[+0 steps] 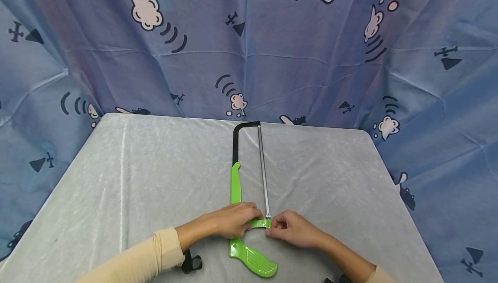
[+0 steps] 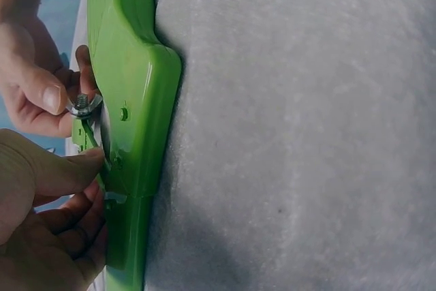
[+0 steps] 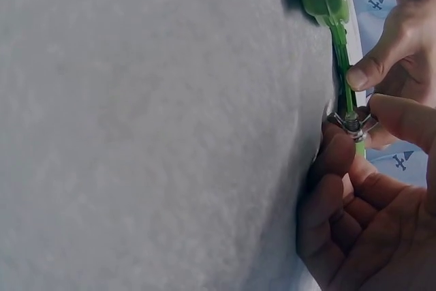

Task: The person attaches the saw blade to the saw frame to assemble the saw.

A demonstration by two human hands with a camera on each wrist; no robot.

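Note:
A hacksaw with a green handle (image 1: 254, 259), a black front frame (image 1: 235, 144) and a silver blade (image 1: 263, 170) lies on the table, its handle toward me. My left hand (image 1: 235, 220) reaches over the frame and pinches the green crosspiece (image 1: 260, 223) at the blade's near end, thumb on top in the right wrist view. At the outer end of that crosspiece, my right hand (image 1: 293, 230) has thumb and finger on a metal wing nut (image 3: 352, 127). The threaded bolt end sticks out through the wing nut, also seen in the left wrist view.
Pale grey velvety cloth covers the table (image 1: 175, 166). A blue curtain (image 1: 241, 49) printed with planes and clouds hangs behind and at both sides. A black strap (image 1: 192, 262) hangs by the left sleeve (image 1: 151, 252).

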